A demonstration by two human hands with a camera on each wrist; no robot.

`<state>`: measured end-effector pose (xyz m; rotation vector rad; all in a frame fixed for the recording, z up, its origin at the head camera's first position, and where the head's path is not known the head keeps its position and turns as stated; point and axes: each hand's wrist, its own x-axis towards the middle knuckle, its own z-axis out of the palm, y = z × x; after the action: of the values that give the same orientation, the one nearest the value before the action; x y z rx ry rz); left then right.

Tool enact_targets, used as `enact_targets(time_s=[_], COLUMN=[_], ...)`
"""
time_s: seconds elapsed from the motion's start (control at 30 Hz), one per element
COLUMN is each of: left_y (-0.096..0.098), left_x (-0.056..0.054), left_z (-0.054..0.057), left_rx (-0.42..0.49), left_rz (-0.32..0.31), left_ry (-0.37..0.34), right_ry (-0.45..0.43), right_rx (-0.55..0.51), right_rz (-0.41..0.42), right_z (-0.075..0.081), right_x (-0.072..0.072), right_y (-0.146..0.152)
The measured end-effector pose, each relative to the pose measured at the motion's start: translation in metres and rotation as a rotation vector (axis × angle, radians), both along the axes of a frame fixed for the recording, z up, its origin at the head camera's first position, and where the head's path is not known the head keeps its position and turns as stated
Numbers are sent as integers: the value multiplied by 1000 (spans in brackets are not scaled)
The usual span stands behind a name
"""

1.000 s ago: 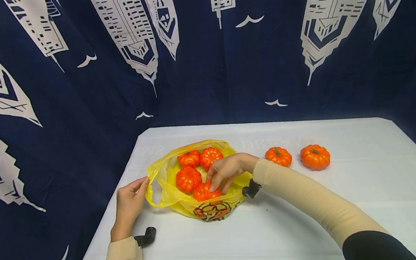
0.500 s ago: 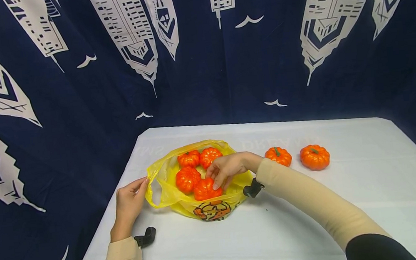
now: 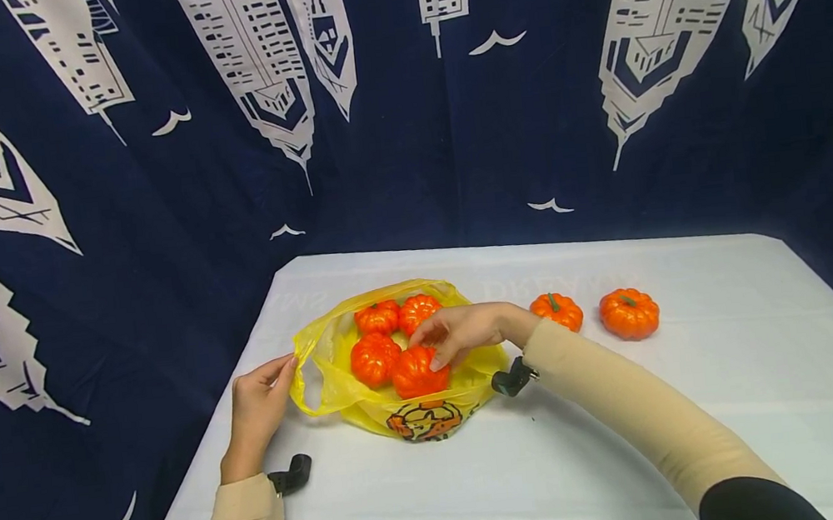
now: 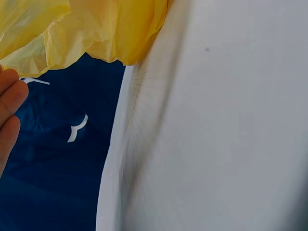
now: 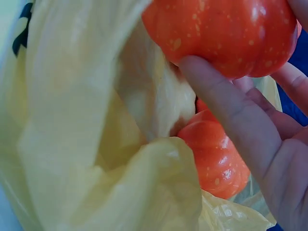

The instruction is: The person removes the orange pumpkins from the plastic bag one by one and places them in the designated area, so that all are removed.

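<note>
A yellow plastic bag (image 3: 372, 419) with a printed orange picture lies on the table, its mouth wide. My left hand (image 3: 256, 413) pinches the bag's handle at the left; in the left wrist view only its fingertips (image 4: 12, 98) show beside the yellow plastic (image 4: 96, 29). Inside the bag's mouth, my right hand (image 3: 471, 327) grips a small orange pumpkin (image 3: 418, 374) at the near side. The right wrist view has fingers round this pumpkin (image 5: 221, 36), with another pumpkin (image 5: 214, 154) below it. Three more pumpkins (image 3: 376, 360) sit in the bag behind and left.
Two orange pumpkins with green stems, one nearer (image 3: 559, 311) and one farther right (image 3: 629, 314), stand on the white tabletop (image 3: 734, 347) right of the bag. A dark blue cloth (image 3: 408, 169) with white building prints hangs behind the table.
The right hand has shifted slightly right with its pumpkin, which now shows higher in the bag and a little larger. The left hand has stayed at the bag's handle.
</note>
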<state>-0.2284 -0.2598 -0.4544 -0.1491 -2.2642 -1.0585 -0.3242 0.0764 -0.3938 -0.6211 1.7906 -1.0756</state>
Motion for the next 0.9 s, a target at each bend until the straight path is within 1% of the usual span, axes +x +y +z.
enact_targets(time_s=[0.23,0.3,0.53,0.73,0.8,0.9], left_y=[0,0,0,1,1,1], left_x=[-1,-1,0,0,1,1], left_z=[0,0,0,0,1,0], left_rx=[1,1,13,15,15,17], left_rz=[-20,-17,-8,-9,-7,-6], left_ry=[11,11,-3,-8,-8,-6], right_ry=[1,8,72,112,107,72], right_rx=[-30,-29,20,-16,-33,-52], right_rz=[-5,-5,-45,-26,-33,-54], right_z=[-1,-1,2,4,5,7], right_x=[0,0,3,2,2,3], right_y=[5,7,11,17,20,22])
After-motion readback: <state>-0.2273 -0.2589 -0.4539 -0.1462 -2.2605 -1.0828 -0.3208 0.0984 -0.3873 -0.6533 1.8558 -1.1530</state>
